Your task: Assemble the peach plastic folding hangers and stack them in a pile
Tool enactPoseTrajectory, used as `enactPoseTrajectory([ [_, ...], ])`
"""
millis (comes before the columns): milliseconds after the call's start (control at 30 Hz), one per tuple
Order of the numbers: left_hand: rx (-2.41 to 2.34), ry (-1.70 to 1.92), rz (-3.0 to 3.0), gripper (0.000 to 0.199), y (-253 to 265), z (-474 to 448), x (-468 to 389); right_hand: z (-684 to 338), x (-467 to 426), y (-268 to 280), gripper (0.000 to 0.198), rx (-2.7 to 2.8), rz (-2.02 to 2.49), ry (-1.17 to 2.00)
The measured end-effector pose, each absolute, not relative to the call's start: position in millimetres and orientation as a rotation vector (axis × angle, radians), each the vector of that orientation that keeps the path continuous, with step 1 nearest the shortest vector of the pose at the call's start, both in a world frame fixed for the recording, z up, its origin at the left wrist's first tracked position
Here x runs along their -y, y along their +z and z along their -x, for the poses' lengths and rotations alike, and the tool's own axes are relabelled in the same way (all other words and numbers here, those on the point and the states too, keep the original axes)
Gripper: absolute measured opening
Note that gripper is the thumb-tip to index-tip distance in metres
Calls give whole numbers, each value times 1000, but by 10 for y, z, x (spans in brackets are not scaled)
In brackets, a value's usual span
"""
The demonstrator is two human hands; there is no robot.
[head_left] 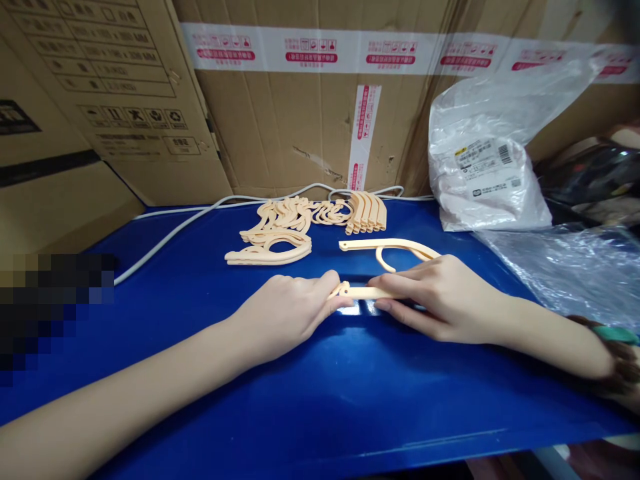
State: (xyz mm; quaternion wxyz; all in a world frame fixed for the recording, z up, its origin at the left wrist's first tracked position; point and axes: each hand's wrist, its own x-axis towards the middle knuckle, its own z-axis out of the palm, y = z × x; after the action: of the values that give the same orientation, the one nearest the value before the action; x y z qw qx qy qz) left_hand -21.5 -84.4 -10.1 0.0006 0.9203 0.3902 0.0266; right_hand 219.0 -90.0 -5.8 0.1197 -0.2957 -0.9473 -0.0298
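My left hand (pixel 287 310) pinches a small curved cream plastic piece (pixel 342 289), most of it hidden by the fingers. My right hand (pixel 445 300) grips a cream plastic hanger arm (pixel 365 293) between thumb and fingers. The arm's holed end meets the small piece between my hands; whether they are joined I cannot tell. Just beyond the right hand lies another hanger arm (pixel 363 245) with a curved part, its right end behind the hand. Farther back are flat stacked hanger parts (pixel 295 255), a pile of cream hooks (pixel 333 213) and a row of curved arms (pixel 369 213).
The blue tabletop (pixel 320 407) spreads under everything. A white cable (pixel 175 239) runs along its left and back. Cardboard boxes (pixel 280 127) wall off the rear. At the right stand a white plastic bag (pixel 490 180) and clear plastic wrap (pixel 565 273).
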Motion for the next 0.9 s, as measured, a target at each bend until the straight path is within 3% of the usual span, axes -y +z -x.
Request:
enactPoseTrajectory([
  [433,-1201,218,-2882,31,-170,218,928,-2222,961,-138,27,2721,800,-17],
  [900,-1242,352,-2859,39,-213,112,1107,-2298,977,-73,29,2713,688,-167],
])
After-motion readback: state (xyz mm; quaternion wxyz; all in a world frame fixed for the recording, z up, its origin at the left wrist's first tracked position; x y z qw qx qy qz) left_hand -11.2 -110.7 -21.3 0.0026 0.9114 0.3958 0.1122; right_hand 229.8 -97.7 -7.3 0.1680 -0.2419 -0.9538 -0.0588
